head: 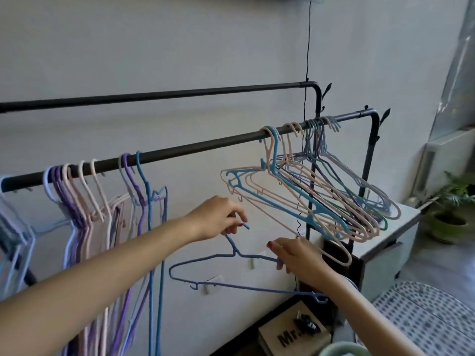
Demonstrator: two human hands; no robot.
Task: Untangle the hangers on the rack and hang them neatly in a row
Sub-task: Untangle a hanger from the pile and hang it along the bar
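A black clothes rack has a near rail (195,147) and a far rail (180,93). Below the near rail I hold one blue wire hanger (239,283) off the rack. My left hand (218,218) pinches its hook. My right hand (298,255) grips its right shoulder. Several purple, pink and blue hangers (97,201) hang in a row on the left part of the near rail. A tangled bunch of pink, blue and lilac hangers (316,196) hangs slanted on the right part.
A white cabinet (390,242) stands under the rack's right end, with a potted plant (449,211) beyond it. A box marked "Mr." (293,335) lies on the floor below. A dotted round surface (424,312) is at the lower right. A black cord (307,47) hangs down the wall.
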